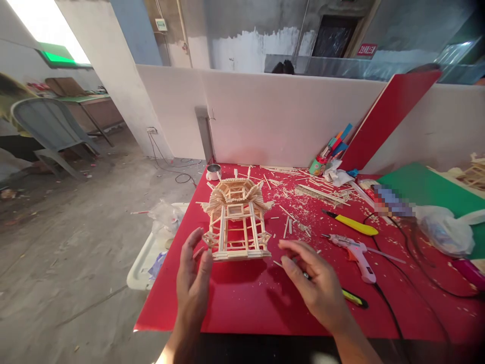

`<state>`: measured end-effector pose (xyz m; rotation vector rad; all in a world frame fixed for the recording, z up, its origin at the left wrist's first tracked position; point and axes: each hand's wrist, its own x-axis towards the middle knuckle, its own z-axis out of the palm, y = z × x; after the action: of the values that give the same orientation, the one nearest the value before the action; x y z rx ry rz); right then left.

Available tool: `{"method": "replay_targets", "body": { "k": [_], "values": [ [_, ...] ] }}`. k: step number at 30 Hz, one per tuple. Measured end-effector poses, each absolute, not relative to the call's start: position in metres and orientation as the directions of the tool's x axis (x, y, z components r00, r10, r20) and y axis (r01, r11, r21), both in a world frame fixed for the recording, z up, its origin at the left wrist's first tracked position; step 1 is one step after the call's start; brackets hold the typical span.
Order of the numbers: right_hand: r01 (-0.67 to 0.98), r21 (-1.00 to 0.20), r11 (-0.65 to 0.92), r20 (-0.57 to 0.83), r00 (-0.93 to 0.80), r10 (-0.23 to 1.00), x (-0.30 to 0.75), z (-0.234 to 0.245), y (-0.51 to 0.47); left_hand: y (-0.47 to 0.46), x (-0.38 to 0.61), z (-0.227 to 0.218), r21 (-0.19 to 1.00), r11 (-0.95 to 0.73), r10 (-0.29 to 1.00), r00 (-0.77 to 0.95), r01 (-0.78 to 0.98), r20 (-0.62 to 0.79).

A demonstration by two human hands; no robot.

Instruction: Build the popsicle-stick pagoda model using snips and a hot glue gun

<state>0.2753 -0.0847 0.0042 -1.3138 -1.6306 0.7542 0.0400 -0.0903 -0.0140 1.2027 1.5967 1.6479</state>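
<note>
A pagoda-like model of pale wooden sticks (244, 232) is at the middle of the red table, its tiered roof toward the far side. My left hand (194, 275) is at the model's near left corner, thumb and fingers apart; whether they touch it I cannot tell. To the right of the model, my right hand (316, 283) is curled around a yellow-and-black utility knife (355, 298). The knife's end sticks out beyond the hand, and most of it is hidden by the palm. A thin stick (278, 263) shows by the right thumb tip.
A pink glue gun (356, 255) and a yellow cutter (356, 224) lie right, among black cords. Loose sticks (322, 194) and shavings cover the back. A metal cup (213, 172), a pen holder (317, 166) and a plastic bag (447, 230) stand around. A person sits far left.
</note>
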Motion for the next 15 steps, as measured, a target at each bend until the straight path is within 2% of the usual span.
{"method": "replay_targets", "body": {
  "k": [2, 4, 7, 11, 13, 15],
  "values": [
    [0.369, -0.893, 0.257, 0.253, -0.062, 0.966, 0.255, 0.01, -0.076, -0.084, 0.042, -0.009, 0.999, -0.038, 0.876, -0.48, 0.03, 0.047],
    [0.394, -0.876, 0.278, 0.271, -0.073, 0.96, 0.243, 0.013, -0.065, -0.078, 0.042, -0.005, 0.999, 0.014, 0.886, -0.464, -0.031, -0.027],
    [0.474, -0.821, 0.318, 0.304, -0.11, 0.946, 0.233, 0.016, -0.05, -0.072, 0.04, -0.004, 0.999, 0.027, 0.913, -0.405, -0.035, -0.039],
    [0.46, -0.866, 0.196, 0.173, -0.091, 0.981, 0.228, 0.017, -0.041, -0.073, 0.039, -0.009, 0.998, 0.015, 0.929, -0.369, -0.056, -0.035],
    [0.45, -0.878, 0.161, 0.134, -0.091, 0.987, 0.228, 0.016, -0.04, -0.076, 0.039, -0.012, 1.0, -0.012, 0.93, -0.368, -0.02, 0.004],
    [0.457, -0.865, 0.208, 0.166, -0.131, 0.977, 0.228, 0.014, -0.039, -0.079, 0.04, -0.014, 0.997, -0.042, 0.924, -0.376, 0.059, 0.061]
  ]
}}
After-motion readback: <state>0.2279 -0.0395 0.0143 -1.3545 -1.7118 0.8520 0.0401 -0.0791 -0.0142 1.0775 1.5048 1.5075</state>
